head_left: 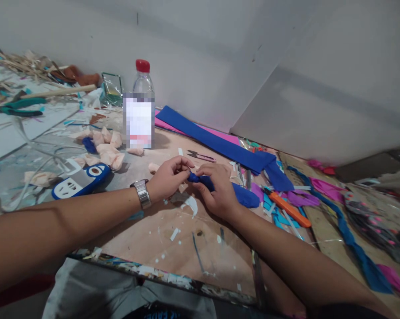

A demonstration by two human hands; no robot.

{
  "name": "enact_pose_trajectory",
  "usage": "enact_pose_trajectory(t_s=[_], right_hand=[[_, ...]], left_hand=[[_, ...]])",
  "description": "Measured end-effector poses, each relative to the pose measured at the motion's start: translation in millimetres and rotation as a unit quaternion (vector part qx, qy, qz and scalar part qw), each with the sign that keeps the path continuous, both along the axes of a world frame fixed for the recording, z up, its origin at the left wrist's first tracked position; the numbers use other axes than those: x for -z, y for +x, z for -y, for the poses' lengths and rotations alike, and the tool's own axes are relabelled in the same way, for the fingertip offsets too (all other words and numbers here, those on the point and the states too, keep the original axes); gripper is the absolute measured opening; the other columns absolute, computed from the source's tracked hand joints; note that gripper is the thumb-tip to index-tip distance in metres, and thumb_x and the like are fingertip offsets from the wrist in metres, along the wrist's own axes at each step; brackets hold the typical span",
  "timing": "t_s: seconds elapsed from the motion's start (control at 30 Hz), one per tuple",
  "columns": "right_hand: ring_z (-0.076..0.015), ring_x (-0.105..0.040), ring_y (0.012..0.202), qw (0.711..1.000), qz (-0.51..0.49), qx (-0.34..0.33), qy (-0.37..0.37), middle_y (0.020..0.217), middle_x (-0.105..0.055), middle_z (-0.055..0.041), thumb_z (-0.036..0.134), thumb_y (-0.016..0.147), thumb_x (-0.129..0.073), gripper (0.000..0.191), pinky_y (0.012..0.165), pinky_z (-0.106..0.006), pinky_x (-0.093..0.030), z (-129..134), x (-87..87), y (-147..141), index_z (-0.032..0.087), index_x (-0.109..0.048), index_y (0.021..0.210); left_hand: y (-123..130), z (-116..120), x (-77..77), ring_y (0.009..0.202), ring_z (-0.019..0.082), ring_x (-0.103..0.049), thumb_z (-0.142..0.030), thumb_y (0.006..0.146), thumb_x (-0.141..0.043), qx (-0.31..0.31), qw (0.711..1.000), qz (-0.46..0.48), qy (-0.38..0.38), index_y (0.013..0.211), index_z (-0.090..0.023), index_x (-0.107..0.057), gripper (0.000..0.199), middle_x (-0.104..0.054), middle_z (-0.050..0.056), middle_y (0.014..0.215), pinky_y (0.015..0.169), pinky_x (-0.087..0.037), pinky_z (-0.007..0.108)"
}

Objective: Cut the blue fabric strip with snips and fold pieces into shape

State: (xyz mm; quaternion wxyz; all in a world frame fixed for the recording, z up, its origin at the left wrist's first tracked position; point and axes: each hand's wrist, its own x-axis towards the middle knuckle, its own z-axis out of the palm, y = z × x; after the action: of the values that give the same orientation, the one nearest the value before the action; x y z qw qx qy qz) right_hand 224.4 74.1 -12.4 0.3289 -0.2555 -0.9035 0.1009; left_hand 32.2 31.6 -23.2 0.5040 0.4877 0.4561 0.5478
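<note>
A strip of royal-blue cloth (244, 196) lies over the wooden board, its near end twisted into a narrow tip. My right hand (219, 190) wraps round this cloth just behind the tip. At the tip, my left hand (169, 179), with a metal watch on its wrist, pinches with thumb and fingers closed; what exactly sits between the fingertips is too small to tell. Thread snips (201, 156) with pink handles rest just beyond both hands. A long folded blue fabric band (206, 136) stretches behind them over pink material.
To the left sit a blue-and-white power strip (82, 180), peach cloth bundles (109, 153) and green-handled pliers (23, 106). A red-capped bottle (143, 82) stands at the back, partly blurred out. An orange utility knife (289, 208) lies right among scraps. Walls (193, 57) close off the back.
</note>
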Motion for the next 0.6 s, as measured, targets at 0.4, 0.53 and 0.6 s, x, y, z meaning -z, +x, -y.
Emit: enact_pose_trajectory(t_s=[0.4, 0.53, 0.6], right_hand=[[-0.0289, -0.065, 0.111, 1.0, 0.001, -0.006, 0.022, 0.112, -0.073, -0.0074, 0.031, 0.1, -0.06, 0.014, 0.101, -0.05, -0.038, 3.6, -1.5, 0.4, 0.027, -0.058, 0.114], [-0.0284, -0.064, 0.112, 1.0, 0.003, -0.003, 0.025, 0.113, -0.073, -0.0074, 0.031, 0.1, -0.061, 0.014, 0.101, -0.05, -0.037, 3.2, -1.7, 0.6, 0.027, -0.058, 0.114], [-0.0283, -0.064, 0.111, 0.999, 0.014, -0.006, 0.033, 0.112, -0.073, -0.0069, 0.03, 0.1, -0.062, 0.014, 0.102, -0.05, -0.036, 4.5, -3.0, 0.1, 0.026, -0.059, 0.112]], left_hand=[[-0.9, -1.0, 1.3, 0.05, 0.009, -0.051, -0.018, 0.08, -0.058, -0.016, 1.0, -0.01, -0.02, 0.089, -0.018, -0.064, 0.011, -0.062, -0.001, 0.072, 0.047, -0.04, 0.021], [-1.0, 1.0, -2.8, 0.053, 0.009, -0.053, -0.021, 0.08, -0.058, 0.006, 1.0, -0.002, -0.016, 0.092, -0.018, -0.063, 0.013, -0.063, -0.001, 0.073, 0.046, -0.037, 0.02], [-0.6, 1.0, -3.1, 0.053, 0.009, -0.053, -0.019, 0.078, -0.059, 0.013, 1.0, -0.019, -0.012, 0.094, -0.017, -0.063, 0.017, -0.063, -0.001, 0.074, 0.047, -0.037, 0.019]])
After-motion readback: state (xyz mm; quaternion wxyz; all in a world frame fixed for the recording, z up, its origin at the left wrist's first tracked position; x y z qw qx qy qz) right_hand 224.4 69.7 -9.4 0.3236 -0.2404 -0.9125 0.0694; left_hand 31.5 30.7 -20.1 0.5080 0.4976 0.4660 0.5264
